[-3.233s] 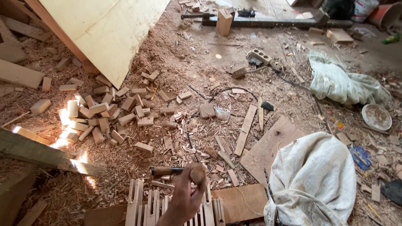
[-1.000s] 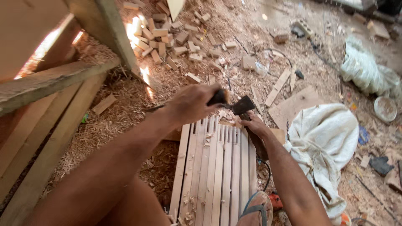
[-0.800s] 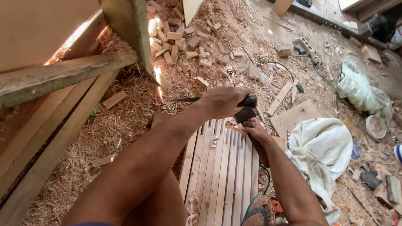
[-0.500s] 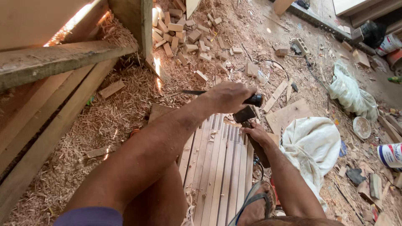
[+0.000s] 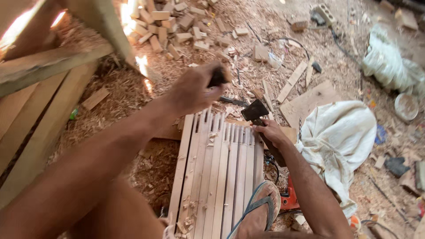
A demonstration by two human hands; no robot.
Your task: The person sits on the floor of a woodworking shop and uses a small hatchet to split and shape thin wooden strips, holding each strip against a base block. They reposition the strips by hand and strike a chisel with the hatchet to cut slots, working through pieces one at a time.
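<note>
Gripping a dark chisel handle (image 5: 218,78), the left hand (image 5: 192,90) has its fingers curled tight round it, raised just above the far end of the slat bundle (image 5: 217,172); blade (image 5: 233,101) looks to point right and down toward the hatchet, blurred. Slats lie side by side on the shavings (image 5: 110,95), near end pinned under a foot in a sandal (image 5: 256,212). Far ends already show cut notches, chips sit on the near part, so I'd judge shaping partly done, several ends still to trim. Right hand (image 5: 270,132) is clamped on a hatchet (image 5: 255,111), its head at the far right corner of the slats. White sack (image 5: 341,141) further right, offcut blocks (image 5: 177,22) far left
</note>
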